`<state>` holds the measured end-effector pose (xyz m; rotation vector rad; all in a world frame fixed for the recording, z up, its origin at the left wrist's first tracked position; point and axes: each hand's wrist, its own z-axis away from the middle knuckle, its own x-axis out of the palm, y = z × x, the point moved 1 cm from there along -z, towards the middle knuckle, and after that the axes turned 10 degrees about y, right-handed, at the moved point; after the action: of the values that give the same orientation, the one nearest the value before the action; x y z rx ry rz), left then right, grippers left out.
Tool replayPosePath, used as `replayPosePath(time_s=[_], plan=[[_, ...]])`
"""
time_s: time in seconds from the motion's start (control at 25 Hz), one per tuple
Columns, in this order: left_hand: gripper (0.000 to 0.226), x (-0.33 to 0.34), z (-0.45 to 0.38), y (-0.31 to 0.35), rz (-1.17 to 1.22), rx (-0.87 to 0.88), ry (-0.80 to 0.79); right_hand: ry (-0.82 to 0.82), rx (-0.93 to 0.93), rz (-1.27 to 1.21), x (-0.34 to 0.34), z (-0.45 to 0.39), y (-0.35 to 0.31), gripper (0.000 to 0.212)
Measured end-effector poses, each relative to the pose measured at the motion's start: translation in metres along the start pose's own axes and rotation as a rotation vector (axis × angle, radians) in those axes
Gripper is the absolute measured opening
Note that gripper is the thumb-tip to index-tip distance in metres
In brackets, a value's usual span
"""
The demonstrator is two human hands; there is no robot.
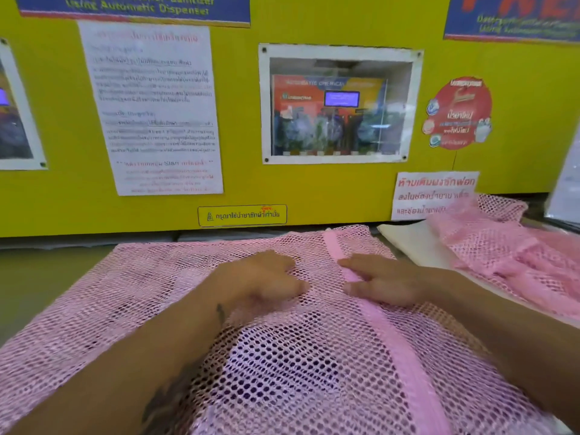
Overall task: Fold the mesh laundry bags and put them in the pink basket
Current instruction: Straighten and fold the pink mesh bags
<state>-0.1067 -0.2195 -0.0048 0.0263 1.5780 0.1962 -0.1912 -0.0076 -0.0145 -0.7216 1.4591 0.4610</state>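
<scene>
A large pink mesh laundry bag [150, 284] lies spread flat on the counter in front of me, with a solid pink zipper strip [395, 340] running down its right half. My left hand [260, 281] rests palm down on the mesh just left of the strip, fingers loosely curled, holding nothing. My right hand [383, 282] lies flat on the zipper strip, fingers pointing left. More pink mesh bags [502, 246] sit in a crumpled pile at the right. No pink basket is in view.
A yellow wall panel [238, 183] with posted notices and a framed display window [340, 103] rises right behind the counter. A white cloth [411, 243] lies under the pile at the right. Grey counter surface [40, 277] shows at the left.
</scene>
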Motion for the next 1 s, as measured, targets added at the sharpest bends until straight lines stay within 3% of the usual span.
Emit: replayPosePath(time_s=[0.2, 0.32, 0.48, 0.6, 0.68, 0.84, 0.92, 1.0], plan=[[0.065, -0.021, 0.003, 0.031, 0.099, 0.043, 0.162, 0.201, -0.056, -0.094, -0.044, 0.027, 0.026, 0.068], [0.051, -0.027, -0.003, 0.072, 0.231, 0.106, 0.295, 0.301, 0.050, -0.007, -0.087, 0.039, 0.080, 0.068], [0.042, -0.023, -0.022, 0.134, 0.346, 0.138, 0.399, 0.059, 0.328, 0.158, -0.108, 0.058, 0.157, 0.082], [0.043, -0.009, -0.043, 0.183, 0.366, 0.159, 0.385, -0.041, 0.314, 0.198, -0.098, 0.073, 0.188, 0.087], [0.054, 0.004, -0.058, 0.215, 0.367, 0.170, 0.363, 0.051, 0.212, 0.093, -0.092, 0.079, 0.205, 0.085], [0.082, 0.021, -0.084, 0.267, 0.426, 0.103, 0.218, 0.399, 0.120, -0.430, -0.085, 0.086, 0.229, 0.076], [0.057, 0.027, -0.093, 0.282, 0.275, 0.138, 0.210, 0.463, 0.119, -0.490, -0.081, 0.091, 0.242, 0.074], [0.016, 0.024, -0.098, 0.286, 0.163, 0.216, 0.343, 0.339, 0.092, -0.488, -0.077, 0.098, 0.250, 0.085]])
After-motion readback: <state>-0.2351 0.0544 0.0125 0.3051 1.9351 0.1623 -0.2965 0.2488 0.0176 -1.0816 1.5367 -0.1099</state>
